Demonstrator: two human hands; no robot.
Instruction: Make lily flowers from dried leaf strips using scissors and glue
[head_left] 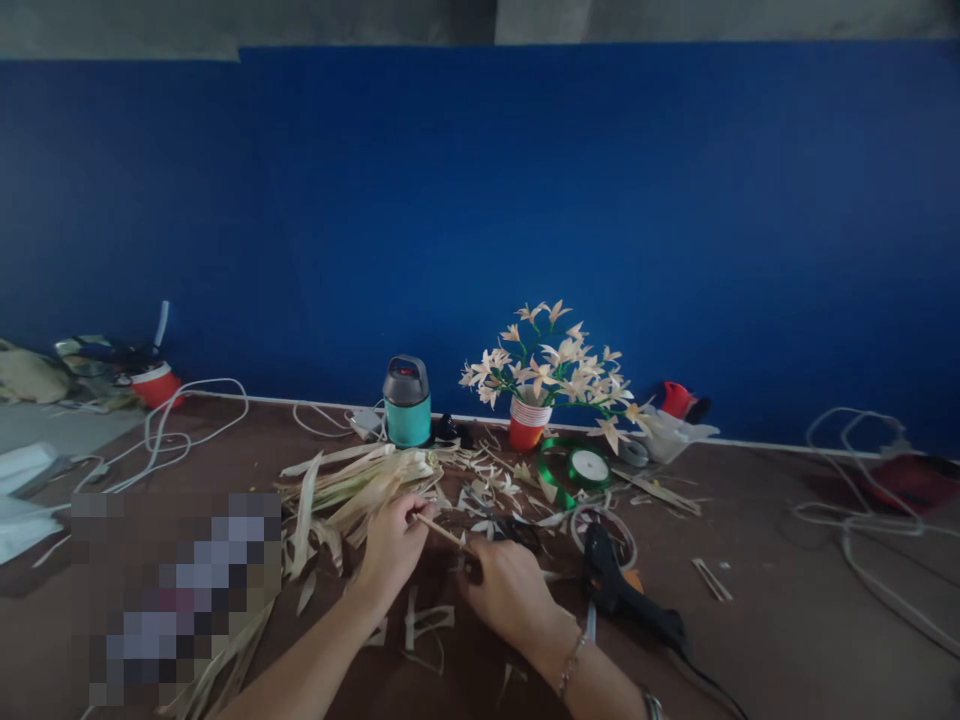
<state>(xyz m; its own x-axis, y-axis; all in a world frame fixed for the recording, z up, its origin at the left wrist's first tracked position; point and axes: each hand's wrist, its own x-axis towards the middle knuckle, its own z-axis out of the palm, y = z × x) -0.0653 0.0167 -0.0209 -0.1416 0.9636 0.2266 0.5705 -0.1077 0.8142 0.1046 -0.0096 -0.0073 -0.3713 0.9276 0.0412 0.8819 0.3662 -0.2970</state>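
If the pale stick point(444, 533) between the two hands marks the dial's centre, a white-rimmed red tub point(155, 388) sits far off at ten o'clock, beside loops of smooth white cable point(177, 459). A pixelated patch hides whatever lies between eight and nine. Nearer, at ten, dry, fibrous, straw-coloured husks point(371, 497) crowd the brown bench point(787, 610), some curled, reaching close to the left hand point(394, 545). That hand pinches the stick's upper end between thumb and fingers. Towards twelve a teal flask point(407, 424) stands upright, its dark lid handled. Thin and straight, the stick slants down towards four, where the right hand point(506, 590) grasps its other end. At one, nested red cups point(529, 436) hold cream flowers point(574, 385) with pointed petals and green stems; pale scraps point(499, 484) litter the space before them. A spool point(589, 467) of glossy green ribbon lies at two. Between three and four rests a black glue gun point(637, 600), just beside the right hand, its cord trailing towards four.
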